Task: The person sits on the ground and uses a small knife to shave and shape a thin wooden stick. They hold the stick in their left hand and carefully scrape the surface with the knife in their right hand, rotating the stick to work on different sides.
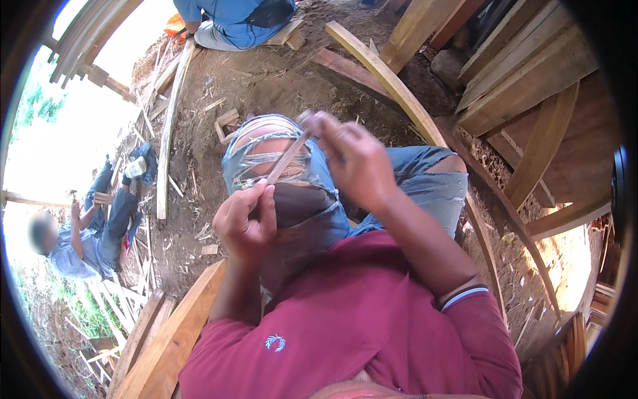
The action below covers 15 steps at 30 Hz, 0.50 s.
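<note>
My left hand (244,223) pinches the near end of a thin, flat wooden strip (287,161) between thumb and fingers. The strip slants up and to the right over my raised knee, in torn blue jeans (234,156). At its far end is my right hand (349,156), fingers curled and smeared by motion. Something small shows at those fingertips, too blurred to name. A dark patch of cloth (299,205) lies on my thigh below the strip.
Curved timbers (392,86) lie on the dirt ground beyond my knees. Stacked beams (525,73) stand at the right. A thick plank (176,326) is by my left elbow. One person (80,246) sits at the left, another (242,23) at the top. Wood scraps litter the ground.
</note>
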Each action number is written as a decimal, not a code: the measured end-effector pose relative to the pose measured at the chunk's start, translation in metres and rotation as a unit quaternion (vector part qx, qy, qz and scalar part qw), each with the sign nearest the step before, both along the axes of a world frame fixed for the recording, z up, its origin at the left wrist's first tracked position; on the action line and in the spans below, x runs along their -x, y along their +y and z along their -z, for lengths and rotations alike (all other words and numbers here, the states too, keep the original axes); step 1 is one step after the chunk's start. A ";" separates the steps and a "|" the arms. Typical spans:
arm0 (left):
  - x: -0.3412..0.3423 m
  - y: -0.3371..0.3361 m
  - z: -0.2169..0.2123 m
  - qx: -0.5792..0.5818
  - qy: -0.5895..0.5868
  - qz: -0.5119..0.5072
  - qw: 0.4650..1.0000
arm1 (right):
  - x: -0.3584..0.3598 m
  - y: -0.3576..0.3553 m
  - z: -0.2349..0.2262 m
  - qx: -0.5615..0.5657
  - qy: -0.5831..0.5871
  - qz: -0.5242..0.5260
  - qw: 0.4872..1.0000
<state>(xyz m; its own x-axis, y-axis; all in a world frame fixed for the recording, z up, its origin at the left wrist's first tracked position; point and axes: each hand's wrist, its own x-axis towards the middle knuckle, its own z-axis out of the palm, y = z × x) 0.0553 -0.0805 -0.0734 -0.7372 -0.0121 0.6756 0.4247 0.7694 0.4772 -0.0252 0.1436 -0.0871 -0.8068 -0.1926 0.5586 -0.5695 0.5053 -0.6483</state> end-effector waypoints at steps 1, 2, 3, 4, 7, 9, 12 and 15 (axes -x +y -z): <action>0.000 -0.001 0.000 -0.002 -0.003 -0.001 1.000 | -0.012 -0.006 -0.005 -0.002 0.007 -0.025 1.000; -0.003 -0.001 0.002 -0.004 -0.008 -0.001 1.000 | -0.026 -0.011 -0.009 -0.012 0.014 -0.058 0.998; -0.005 0.000 0.004 -0.005 -0.013 -0.001 1.000 | -0.029 -0.009 -0.006 -0.023 0.008 -0.054 0.998; -0.006 0.000 0.004 -0.004 -0.014 -0.005 1.000 | -0.026 -0.008 -0.005 -0.031 0.005 -0.053 0.998; -0.002 -0.001 0.002 -0.003 -0.007 0.004 1.000 | 0.006 0.007 -0.002 -0.036 -0.005 0.048 0.998; 0.001 -0.001 0.000 -0.006 -0.004 0.006 1.000 | 0.003 0.003 -0.003 -0.035 0.029 0.022 0.999; -0.005 -0.001 0.003 -0.013 -0.026 -0.002 1.000 | -0.037 -0.006 -0.021 -0.082 0.003 -0.156 0.984; -0.004 -0.001 -0.001 -0.003 -0.016 -0.002 1.000 | -0.013 0.007 -0.014 -0.060 0.012 -0.056 0.997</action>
